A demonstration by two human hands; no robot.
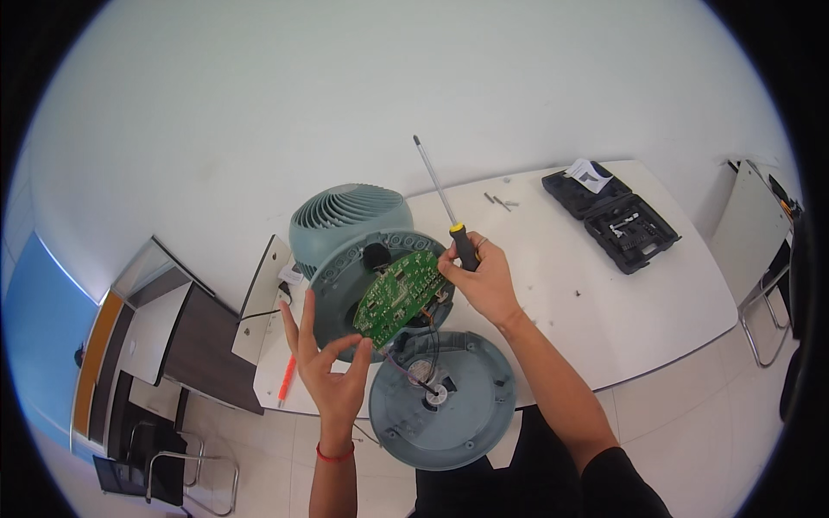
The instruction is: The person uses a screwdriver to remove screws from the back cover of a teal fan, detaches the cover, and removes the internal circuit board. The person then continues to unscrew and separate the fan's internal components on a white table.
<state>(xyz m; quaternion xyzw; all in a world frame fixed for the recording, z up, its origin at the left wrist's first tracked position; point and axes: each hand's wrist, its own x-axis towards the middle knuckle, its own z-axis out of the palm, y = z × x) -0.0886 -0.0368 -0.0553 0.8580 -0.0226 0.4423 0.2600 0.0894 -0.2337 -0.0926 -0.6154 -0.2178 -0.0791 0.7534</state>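
Observation:
A green circuit board (400,296) is held tilted over the open grey-green base of a fan (337,291). My left hand (337,369) pinches the board's lower end between thumb and index finger, the other fingers spread. With my right hand (476,275) I grip a screwdriver (437,184) by its black and yellow handle, its shaft pointing up and away, while the thumb side meets the board's upper right end. Wires run from the board area to a round plastic cover (443,421) with a small motor, at the table's front edge. The slatted fan housing (350,220) lies behind.
An open black tool case (628,226) with a folded paper is at the back right of the white table (550,343). Small metal bits (497,201) lie near the wall, dark screws (578,294) to the right. An orange-red tool (286,382) is at the left edge, near a black plug (285,289).

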